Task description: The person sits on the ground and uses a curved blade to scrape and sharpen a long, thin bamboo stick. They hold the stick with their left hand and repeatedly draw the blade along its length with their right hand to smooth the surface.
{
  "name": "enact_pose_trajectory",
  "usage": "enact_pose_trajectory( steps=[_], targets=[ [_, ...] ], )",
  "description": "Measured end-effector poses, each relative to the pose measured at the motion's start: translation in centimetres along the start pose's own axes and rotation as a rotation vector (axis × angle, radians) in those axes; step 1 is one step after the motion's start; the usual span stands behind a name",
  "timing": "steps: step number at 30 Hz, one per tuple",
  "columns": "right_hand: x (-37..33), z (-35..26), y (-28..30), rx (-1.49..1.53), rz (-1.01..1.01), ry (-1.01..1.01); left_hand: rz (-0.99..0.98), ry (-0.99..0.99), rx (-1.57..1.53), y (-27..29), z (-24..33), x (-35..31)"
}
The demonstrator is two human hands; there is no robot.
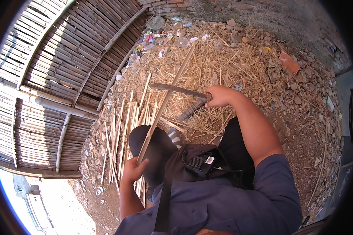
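My left hand [133, 170] is closed round the lower end of a long split bamboo strip [157, 116]. The strip slants up and away across my black-clad left knee. In my closed right hand [219, 96] is the grip of a machete [180, 90] with a dark, slightly curved blade. Its blade points left and crosses the strip above mid-length; whether it presses into the bamboo I cannot tell. Just below the blade, close to my right hand, is a dark ribbed stick-like piece [191, 110]; how it is supported is not plain.
A bundle of split bamboo strips [121, 135] lies left of my left knee. Straw-like shavings [227, 58] cover the ground ahead. A bamboo slat wall [62, 58] stands left, a brick wall [270, 19] behind. Rubble includes a reddish tile [289, 62]. A black device [201, 163] rests at my lap.
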State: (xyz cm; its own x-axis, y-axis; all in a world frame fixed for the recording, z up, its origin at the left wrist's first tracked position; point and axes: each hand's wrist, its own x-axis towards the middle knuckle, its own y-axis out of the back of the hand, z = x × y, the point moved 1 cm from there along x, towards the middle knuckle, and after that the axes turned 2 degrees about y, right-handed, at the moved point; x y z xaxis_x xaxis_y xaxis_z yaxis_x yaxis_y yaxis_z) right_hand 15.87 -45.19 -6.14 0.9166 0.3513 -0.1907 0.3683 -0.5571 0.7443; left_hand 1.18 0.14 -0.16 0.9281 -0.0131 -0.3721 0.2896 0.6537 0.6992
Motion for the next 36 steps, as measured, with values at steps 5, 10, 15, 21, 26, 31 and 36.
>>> enact_pose_trajectory(
  steps=[5, 10, 15, 21, 26, 31, 36],
  targets=[
    [0.07, -0.22, 0.24, 0.021, -0.039, -0.005, -0.018, 0.007, -0.01, 0.13, 0.02, 0.0],
    [0.08, 0.01, 0.12, 0.026, -0.023, 0.004, -0.013, 0.01, 0.021, 0.24, -0.1, 0.12],
    [0.06, -0.06, 0.12, 0.005, -0.023, -0.005, -0.025, 0.025, 0.014, 0.29, 0.26, -0.03],
    [0.11, -0.09, 0.18, 0.013, -0.032, -0.003, -0.025, 0.026, 0.006, 0.32, -0.44, 0.22],
    [-0.1, -0.41, 0.4, 0.011, -0.043, -0.009, -0.027, 0.013, -0.005, 0.28, -0.49, 0.24],
    [-0.15, -0.45, 0.35, 0.005, -0.032, -0.013, -0.031, 0.025, -0.028, 0.17, -0.54, 0.24],
    [-0.02, -0.29, 0.23, 0.003, -0.033, -0.01, -0.037, 0.029, -0.023, 0.25, -0.22, 0.15]
  ],
)
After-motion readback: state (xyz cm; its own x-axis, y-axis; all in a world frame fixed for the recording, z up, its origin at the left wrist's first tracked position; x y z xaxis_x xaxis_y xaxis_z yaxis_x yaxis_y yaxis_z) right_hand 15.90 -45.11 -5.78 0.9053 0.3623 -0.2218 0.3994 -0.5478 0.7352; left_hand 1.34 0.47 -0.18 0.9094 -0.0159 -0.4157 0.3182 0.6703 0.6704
